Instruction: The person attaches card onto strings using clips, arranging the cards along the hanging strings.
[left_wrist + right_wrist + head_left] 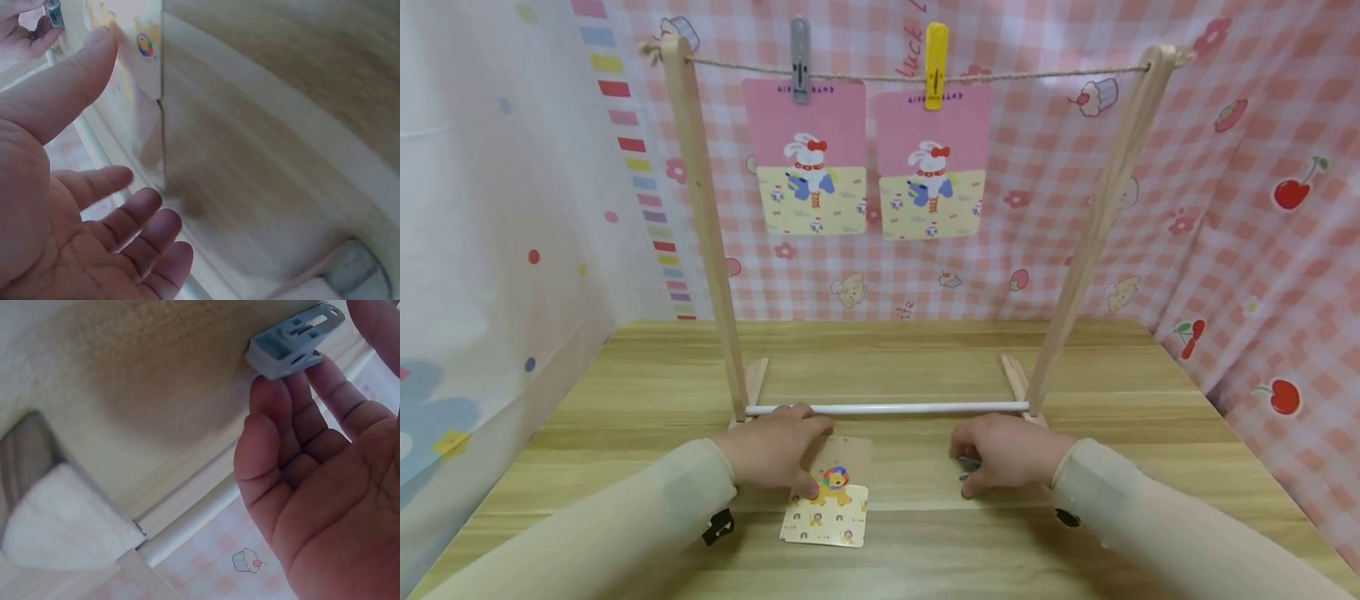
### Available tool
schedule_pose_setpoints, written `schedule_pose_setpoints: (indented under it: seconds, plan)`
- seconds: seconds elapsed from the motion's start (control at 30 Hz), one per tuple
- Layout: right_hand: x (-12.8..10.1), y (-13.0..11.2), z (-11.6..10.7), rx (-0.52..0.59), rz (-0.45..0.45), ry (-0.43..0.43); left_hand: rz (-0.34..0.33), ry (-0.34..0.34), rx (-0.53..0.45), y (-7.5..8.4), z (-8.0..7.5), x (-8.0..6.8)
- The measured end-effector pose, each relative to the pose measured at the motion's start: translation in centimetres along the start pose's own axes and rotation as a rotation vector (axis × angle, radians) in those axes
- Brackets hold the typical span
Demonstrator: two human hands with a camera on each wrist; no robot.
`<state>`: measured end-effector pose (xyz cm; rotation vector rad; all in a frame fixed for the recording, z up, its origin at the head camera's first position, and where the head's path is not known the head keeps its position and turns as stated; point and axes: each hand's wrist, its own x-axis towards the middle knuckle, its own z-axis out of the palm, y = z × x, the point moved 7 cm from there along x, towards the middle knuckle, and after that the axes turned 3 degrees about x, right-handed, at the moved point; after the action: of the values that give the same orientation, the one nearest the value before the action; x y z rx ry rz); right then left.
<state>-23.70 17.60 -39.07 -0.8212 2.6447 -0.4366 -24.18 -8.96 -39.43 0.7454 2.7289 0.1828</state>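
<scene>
A yellow-and-tan card (829,500) with a lion picture lies on the table. My left hand (777,450) reaches over its left side, thumb extended across the lion and fingers spread apart, as the left wrist view shows. To the right, my right hand (1011,454) holds a grey clothespin (294,344) by its handle end, between thumb and curled fingers, low over the wood. Two pink-and-yellow rabbit cards hang from a string (1037,75): the left card (811,158) by a grey clothespin (801,62), the right card (932,167) by a yellow clothespin (936,67).
Wooden posts, one on the left (703,208) and one on the right (1097,217), carry the string. A white rod (917,408) joins them low down, just beyond my hands. Patterned cloth (865,275) hangs behind the wooden table (925,550) and along both sides.
</scene>
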Motion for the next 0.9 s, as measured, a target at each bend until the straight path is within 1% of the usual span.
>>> schedule_pose_setpoints:
  seconds: [0.13,0.5,0.7,0.9]
  plan:
    - [0.1,-0.32,0.11,-0.009,-0.04,0.006,-0.018,-0.012,0.02,-0.26,0.0,0.04]
    - [0.28,-0.44,0.45,-0.02,-0.051,0.011,-0.015,0.023,0.009,-0.17,0.18,0.45]
    - [0.22,-0.48,0.33,-0.018,-0.066,0.02,0.0,0.039,-0.02,-0.14,0.19,0.61]
    - [0.38,-0.42,0.2,0.027,-0.07,0.033,0.007,0.084,-0.071,-0.07,0.07,0.58]
